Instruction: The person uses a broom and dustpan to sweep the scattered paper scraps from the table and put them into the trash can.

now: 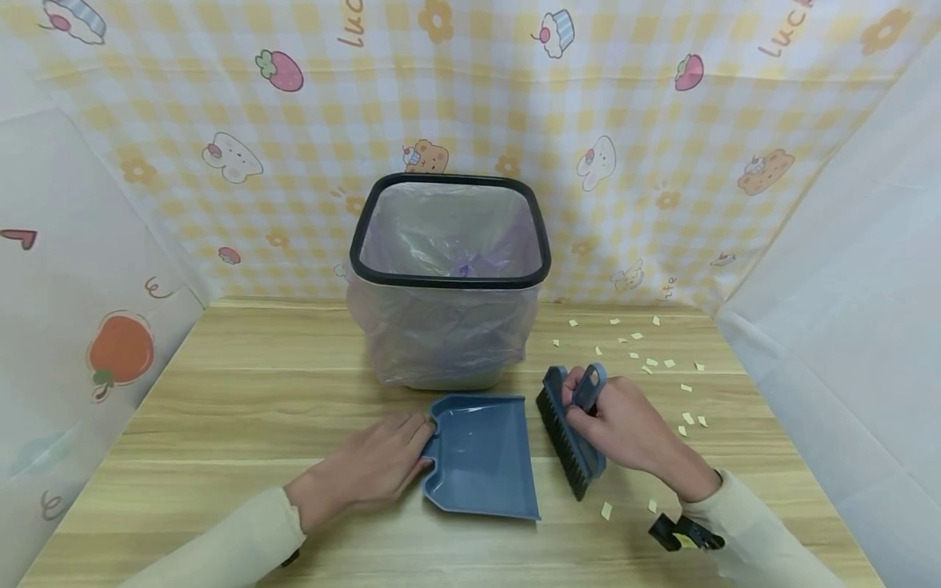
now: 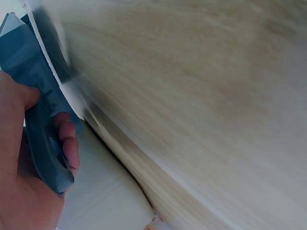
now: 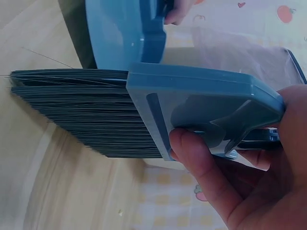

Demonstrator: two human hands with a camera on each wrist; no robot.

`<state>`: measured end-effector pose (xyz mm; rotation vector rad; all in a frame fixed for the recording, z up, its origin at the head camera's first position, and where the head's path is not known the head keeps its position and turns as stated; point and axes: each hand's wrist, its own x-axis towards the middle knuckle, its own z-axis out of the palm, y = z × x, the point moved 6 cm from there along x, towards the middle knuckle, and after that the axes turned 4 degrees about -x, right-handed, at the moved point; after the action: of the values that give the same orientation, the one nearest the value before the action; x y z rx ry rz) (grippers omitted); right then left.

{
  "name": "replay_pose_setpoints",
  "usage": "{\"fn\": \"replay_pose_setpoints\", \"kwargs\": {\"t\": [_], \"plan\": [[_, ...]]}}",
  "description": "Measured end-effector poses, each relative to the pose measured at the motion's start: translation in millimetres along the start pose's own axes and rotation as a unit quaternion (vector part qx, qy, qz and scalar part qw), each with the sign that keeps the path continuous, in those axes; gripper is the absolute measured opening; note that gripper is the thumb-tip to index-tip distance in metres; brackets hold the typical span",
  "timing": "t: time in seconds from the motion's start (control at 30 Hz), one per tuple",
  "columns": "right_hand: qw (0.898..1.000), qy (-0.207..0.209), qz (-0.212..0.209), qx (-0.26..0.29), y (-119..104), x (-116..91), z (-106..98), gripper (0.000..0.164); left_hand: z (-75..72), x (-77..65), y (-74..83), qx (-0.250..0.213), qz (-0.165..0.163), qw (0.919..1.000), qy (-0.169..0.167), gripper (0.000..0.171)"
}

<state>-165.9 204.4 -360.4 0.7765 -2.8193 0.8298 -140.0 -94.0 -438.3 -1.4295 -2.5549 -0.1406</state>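
Observation:
A blue dustpan (image 1: 481,457) lies at the front middle of the table, its wide lip facing right. My left hand (image 1: 375,459) grips its handle; the left wrist view shows fingers curled through the handle (image 2: 48,158). Just right of the lip, my right hand (image 1: 625,420) holds a blue hand brush (image 1: 588,445) by its handle, with the dark bristles (image 3: 91,105) towards the dustpan. Small pale yellow paper scraps (image 1: 652,362) are scattered behind and right of the brush. Two more scraps (image 1: 606,510) lie in front of it.
A bin (image 1: 450,282) with a black rim and a translucent liner bag stands behind the dustpan. The wooden table (image 1: 279,359) ends at a yellow checked cloth (image 1: 309,163) at the back. White cloth hangs along both sides.

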Motion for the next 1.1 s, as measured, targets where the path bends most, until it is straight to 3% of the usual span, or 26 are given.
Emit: {"fn": "replay_pose_setpoints", "kwargs": {"t": [0.4,1.1], "plan": [[0.999,0.008,0.046,-0.008,12.3,-11.0,-19.7,0.015,2.0,1.7,0.4,0.001,0.006,1.0,0.001,0.038],[0.986,0.029,0.092,-0.136,51.6,-61.6,-69.9,0.016,5.4,2.4,1.2,0.003,0.007,1.0,0.004,0.035]]}}
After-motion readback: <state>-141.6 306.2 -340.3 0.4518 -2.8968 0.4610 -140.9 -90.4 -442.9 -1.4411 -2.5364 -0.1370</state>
